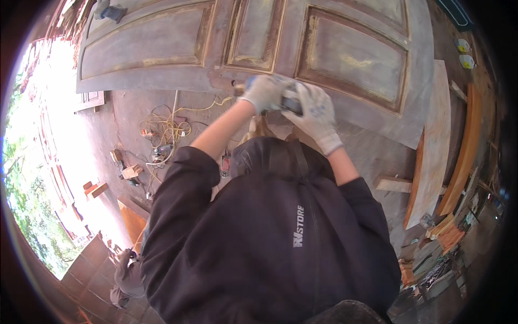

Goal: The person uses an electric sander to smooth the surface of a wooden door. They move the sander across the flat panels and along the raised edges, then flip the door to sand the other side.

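Both hands wear whitish work gloves and grip a dark grey power sander [292, 101] at the near edge of a panelled wooden door [353, 59]. My left hand [264, 93] closes round the tool's left end, where a bit of blue shows beside the glove. Wrapped over its right end is my right hand [315, 110]. The gloves hide much of the tool, and slight blur softens its outline. Greyish, sanded-looking faces cover the door, with browner mouldings round its raised panels.
Tangled yellow cords [171, 125] and several power tools lie on the floor at left. A grey cloth-like item [110, 13] rests on the door's far left. Long boards [436, 146] and wood scraps [448, 235] fill the right. Another person [128, 275] is low at the lower left.
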A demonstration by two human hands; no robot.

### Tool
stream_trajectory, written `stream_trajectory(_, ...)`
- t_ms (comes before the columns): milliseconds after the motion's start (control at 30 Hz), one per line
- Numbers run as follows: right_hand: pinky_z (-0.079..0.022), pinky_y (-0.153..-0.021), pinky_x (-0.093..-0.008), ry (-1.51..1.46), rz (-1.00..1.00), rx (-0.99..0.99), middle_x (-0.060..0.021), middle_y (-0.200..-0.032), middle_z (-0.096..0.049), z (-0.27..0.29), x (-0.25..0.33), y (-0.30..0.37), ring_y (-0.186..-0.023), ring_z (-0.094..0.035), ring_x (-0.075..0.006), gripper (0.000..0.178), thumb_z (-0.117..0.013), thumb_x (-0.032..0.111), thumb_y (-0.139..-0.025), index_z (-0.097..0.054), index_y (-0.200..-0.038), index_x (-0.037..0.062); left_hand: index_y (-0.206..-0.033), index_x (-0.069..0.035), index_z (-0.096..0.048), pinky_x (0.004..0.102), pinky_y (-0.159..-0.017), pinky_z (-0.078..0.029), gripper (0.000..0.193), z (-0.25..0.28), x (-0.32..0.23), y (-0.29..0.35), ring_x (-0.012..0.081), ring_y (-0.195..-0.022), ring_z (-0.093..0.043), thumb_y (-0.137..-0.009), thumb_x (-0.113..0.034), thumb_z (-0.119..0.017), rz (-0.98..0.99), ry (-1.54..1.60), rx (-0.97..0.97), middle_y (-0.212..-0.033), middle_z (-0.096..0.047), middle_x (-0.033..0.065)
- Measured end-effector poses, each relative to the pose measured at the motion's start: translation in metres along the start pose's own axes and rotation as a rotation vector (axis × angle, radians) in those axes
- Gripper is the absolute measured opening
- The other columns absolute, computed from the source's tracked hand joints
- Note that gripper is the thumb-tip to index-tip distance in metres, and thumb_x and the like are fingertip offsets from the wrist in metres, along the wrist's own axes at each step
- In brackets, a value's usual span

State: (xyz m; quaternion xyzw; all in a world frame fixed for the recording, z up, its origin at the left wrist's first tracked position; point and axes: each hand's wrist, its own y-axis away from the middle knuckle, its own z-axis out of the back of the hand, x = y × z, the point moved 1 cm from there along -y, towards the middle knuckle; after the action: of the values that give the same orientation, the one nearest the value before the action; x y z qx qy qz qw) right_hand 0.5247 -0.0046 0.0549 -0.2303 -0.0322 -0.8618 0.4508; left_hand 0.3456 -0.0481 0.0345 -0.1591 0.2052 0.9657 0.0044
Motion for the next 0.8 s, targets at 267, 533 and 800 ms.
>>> stream_trajectory(267, -0.042, -0.1, -0.0445, 0.152, -0.198, 0.17, -0.0117, -0.127, -0.057, 0.072, -0.136, 0.091, -0.118, -0.054, -0.0309, 0.081, -0.082, 0.045, -0.065, -0.05, -0.131, 0.0105, -0.114, -0.01, -0.064, 0.0413, -0.084, -0.051, 0.043, -0.048, -0.165, -0.093, 0.0285, -0.098, -0.069, -0.079, -0.034, -0.067, -0.182, 0.087, -0.119, -0.102, -0.071, 0.0138)
stream_trajectory(533, -0.046, -0.099, -0.0424, 0.208, -0.049, 0.286, -0.0123, -0.123, -0.06, 0.082, -0.167, 0.092, -0.115, -0.057, -0.0308, 0.084, -0.087, 0.044, -0.057, -0.052, -0.127, 0.0113, -0.129, 0.0, -0.053, 0.0399, -0.075, -0.049, 0.053, -0.074, -0.181, -0.086, 0.0276, -0.085, -0.069, -0.084, -0.027, -0.062, -0.224, 0.145, -0.272, -0.092, -0.071, 0.012)
stream_trajectory(800, -0.045, -0.099, -0.043, 0.118, 0.138, 0.282, -0.0118, -0.122, -0.06, -0.012, 0.003, -0.057, -0.115, -0.057, -0.0305, 0.078, -0.083, 0.05, -0.063, -0.055, -0.125, 0.0134, -0.121, -0.009, -0.058, 0.0411, -0.073, -0.052, 0.044, -0.037, 0.018, 0.024, 0.0275, -0.084, -0.07, -0.079, -0.02, -0.064, 0.108, 0.169, -0.389, -0.089, -0.071, 0.0129)
